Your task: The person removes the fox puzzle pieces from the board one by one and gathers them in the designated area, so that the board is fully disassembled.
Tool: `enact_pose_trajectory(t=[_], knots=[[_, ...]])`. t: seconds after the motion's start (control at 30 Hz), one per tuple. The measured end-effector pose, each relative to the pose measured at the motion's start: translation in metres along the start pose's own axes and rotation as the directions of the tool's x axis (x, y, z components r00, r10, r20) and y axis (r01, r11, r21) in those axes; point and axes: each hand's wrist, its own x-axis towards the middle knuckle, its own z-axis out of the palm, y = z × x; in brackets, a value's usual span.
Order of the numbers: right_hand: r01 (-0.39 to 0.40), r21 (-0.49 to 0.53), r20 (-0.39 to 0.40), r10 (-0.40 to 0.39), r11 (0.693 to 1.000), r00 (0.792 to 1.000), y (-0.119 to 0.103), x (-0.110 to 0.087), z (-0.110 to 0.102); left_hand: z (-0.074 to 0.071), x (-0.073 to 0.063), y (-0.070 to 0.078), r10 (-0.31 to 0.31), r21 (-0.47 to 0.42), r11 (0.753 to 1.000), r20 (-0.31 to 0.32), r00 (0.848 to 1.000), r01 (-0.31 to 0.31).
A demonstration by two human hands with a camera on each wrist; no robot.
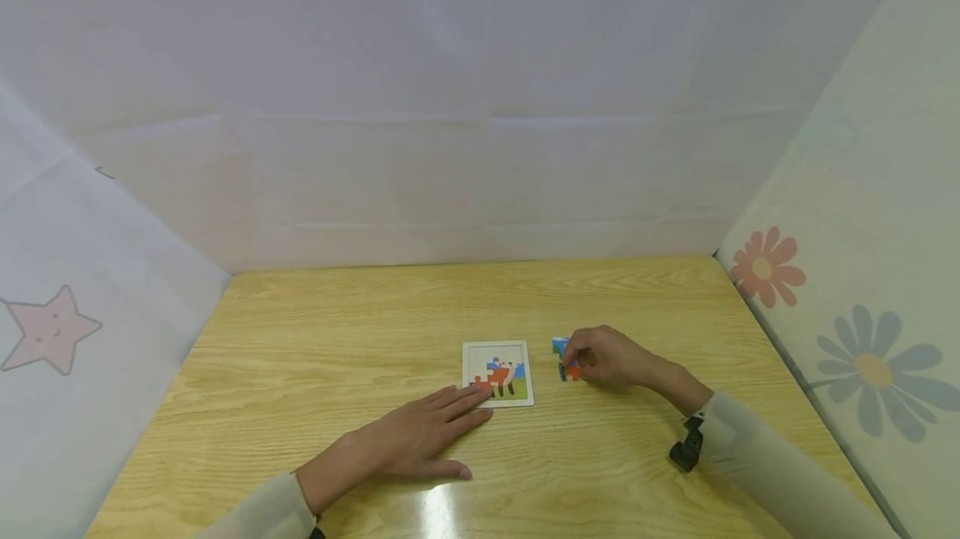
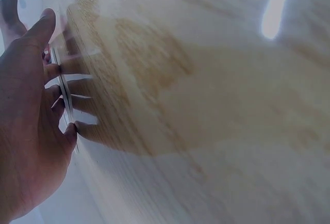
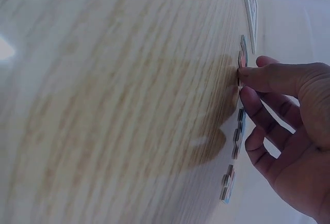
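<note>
A small jigsaw board [image 1: 531, 385] with a pale frame lies on the table, part of an animal picture in red, white, blue and green fitted inside it. My left hand [image 1: 420, 437] rests with straight fingers over the board's lower left corner; in the left wrist view its fingertips [image 2: 70, 129] are at the board's edge. To the right of the board, my right hand [image 1: 611, 356] pinches a red puzzle piece [image 1: 572, 373] between thumb and fingers, low at the tabletop. The right wrist view shows that puzzle piece [image 3: 243, 53] edge-on by the thumb.
Blue and green puzzle pieces [image 1: 558, 345] lie just beyond the right hand's fingers. More loose pieces [image 3: 227, 184] appear edge-on in the right wrist view. The wooden table [image 1: 337, 331] is bounded by a pale back sheet [image 1: 480, 189] and side sheets with printed flowers and a star.
</note>
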Motion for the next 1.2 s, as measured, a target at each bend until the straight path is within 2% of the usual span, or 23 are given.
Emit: enact_pose_trajectory(t=[0.17, 0.43, 0.73, 1.2], knots=[[0.014, -0.010, -0.003, -0.014, 1.000, 1.000, 0.000, -0.001, 0.000, -0.003, -0.001, 0.001, -0.005, -0.016, 1.000, 0.010, 1.000, 0.005], [0.108, 0.010, -0.047, -0.108, 0.994, 0.993, -0.006, 0.008, -0.003, -0.005, -0.002, 0.003, -0.001, 0.001, 1.000, 0.005, 1.000, 0.001], [0.094, 0.085, -0.039, -0.091, 0.992, 0.995, -0.016, 0.030, 0.006, -0.004, -0.001, 0.002, -0.002, -0.025, 1.000, 0.001, 1.000, 0.002], [0.043, 0.073, -0.007, -0.043, 0.996, 0.999, -0.032, 0.066, 0.021, -0.011, 0.008, 0.008, 0.002, 0.000, 1.000, -0.015, 1.000, -0.002]])
